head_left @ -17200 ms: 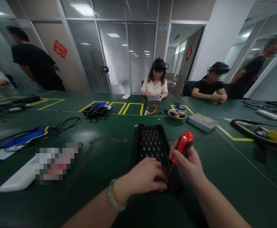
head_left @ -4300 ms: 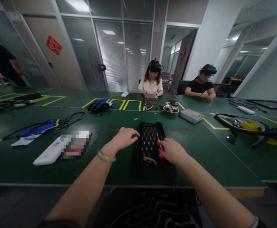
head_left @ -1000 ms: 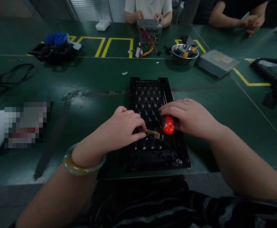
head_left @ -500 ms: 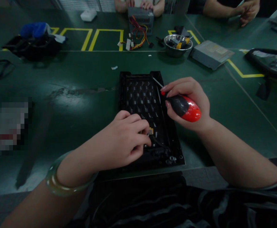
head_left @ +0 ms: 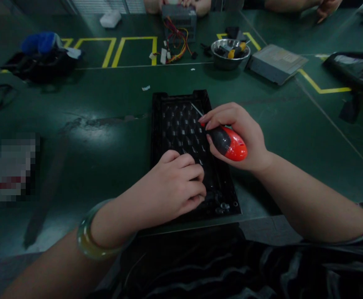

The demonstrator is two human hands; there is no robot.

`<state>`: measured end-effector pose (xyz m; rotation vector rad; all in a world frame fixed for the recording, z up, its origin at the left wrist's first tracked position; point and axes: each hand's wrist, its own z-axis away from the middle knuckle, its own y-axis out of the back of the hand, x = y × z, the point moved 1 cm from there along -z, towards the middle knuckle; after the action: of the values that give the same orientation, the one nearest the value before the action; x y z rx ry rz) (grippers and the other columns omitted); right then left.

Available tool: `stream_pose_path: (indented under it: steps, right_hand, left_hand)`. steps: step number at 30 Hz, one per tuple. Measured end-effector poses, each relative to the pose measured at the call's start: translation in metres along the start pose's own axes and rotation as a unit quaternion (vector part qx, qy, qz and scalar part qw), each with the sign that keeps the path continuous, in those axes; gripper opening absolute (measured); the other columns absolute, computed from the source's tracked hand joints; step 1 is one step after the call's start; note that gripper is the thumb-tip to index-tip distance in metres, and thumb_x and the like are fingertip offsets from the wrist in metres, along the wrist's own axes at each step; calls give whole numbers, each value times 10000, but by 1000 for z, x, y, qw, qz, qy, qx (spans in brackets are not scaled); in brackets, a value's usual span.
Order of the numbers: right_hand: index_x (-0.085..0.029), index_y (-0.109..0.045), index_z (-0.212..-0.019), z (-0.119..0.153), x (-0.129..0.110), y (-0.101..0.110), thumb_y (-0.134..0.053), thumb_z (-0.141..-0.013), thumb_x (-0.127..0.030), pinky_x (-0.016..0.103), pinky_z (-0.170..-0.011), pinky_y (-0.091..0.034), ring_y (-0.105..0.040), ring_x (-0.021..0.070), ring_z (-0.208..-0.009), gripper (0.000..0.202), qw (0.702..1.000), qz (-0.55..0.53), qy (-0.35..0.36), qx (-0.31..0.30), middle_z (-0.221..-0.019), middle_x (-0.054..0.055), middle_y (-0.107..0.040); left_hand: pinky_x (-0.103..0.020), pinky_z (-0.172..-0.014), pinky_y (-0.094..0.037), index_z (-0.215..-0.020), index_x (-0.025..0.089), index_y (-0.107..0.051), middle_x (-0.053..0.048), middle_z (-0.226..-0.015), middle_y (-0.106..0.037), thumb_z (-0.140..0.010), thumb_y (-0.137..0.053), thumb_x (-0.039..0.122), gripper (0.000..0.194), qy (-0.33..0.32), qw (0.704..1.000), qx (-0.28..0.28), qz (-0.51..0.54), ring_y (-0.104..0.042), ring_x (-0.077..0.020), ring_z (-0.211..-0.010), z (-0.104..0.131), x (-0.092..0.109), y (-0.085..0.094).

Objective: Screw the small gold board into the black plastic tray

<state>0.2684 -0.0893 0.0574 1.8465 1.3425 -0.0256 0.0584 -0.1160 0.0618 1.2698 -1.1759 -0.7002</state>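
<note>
A black rectangular panel [head_left: 186, 124] with a raised pattern and a frame-like rim lies flat on the green table in front of me. My right hand [head_left: 235, 133] is wrapped round a red and black screwdriver [head_left: 237, 148] above the panel's right side. The thin shaft points away to the far left, over the panel's upper part. My left hand [head_left: 178, 182] is over the panel's near half with its fingers curled and closed. Whatever those fingers hold is hidden beneath them. Small fittings show at the panel's near right corner.
Across the table, a person's hands rest on a power supply [head_left: 181, 23] with coloured cables. A metal bowl [head_left: 229, 62] of tools and a flat grey metal box [head_left: 276, 64] stand back right. At the left are a black tray [head_left: 38, 66] and a blue item [head_left: 41, 42].
My right hand and the screwdriver have moved left, further over the panel. My left hand has shifted slightly right, and the small yellowish piece at its fingertips is now covered.
</note>
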Motion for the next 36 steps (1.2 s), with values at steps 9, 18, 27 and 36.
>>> stream_pose_path:
  steps: [9, 18, 27, 36]
  right_hand:
    - [-237, -523, -1085, 0, 2, -1, -549, -910, -178, 448, -993, -527, -609, 205, -1113, 186, 1000, 0, 10, -4, -1127, 39, -630]
    - [-251, -509, -1083, 3, 7, -2, -616, -849, -236, 490, -986, -520, -622, 239, -1082, 257, 998, -2, -14, 59, -1099, 35, -616]
    - [-269, -532, -1067, 3, 14, -6, -663, -862, -359, 483, -910, -566, -652, 240, -1001, 259, 990, -18, -67, 124, -1056, 40, -612]
    - [-295, -558, -1063, 8, 14, -10, -573, -917, -498, 373, -703, -596, -658, 188, -781, 250, 971, -54, -116, 202, -1003, 42, -644]
  left_hand:
    - [-425, -838, -321, -938, 235, -668, -2, -1003, -675, -993, -456, 177, 227, -35, 998, -31, -43, -544, -227, -1027, -2, 10, 1]
    - [-444, -867, -310, -948, 250, -698, -30, -990, -671, -972, -504, 340, 216, 128, 987, 51, -83, -530, -237, -967, 14, -30, 14]
    - [-416, -830, -296, -1001, 269, -712, -12, -987, -723, -958, -521, 331, 206, 152, 987, 17, -58, -582, -225, -937, 17, -41, 10]
    - [-391, -834, -298, -1024, 269, -723, -15, -980, -722, -941, -557, 373, 213, 136, 990, -8, -33, -591, -209, -935, 20, -41, 9]
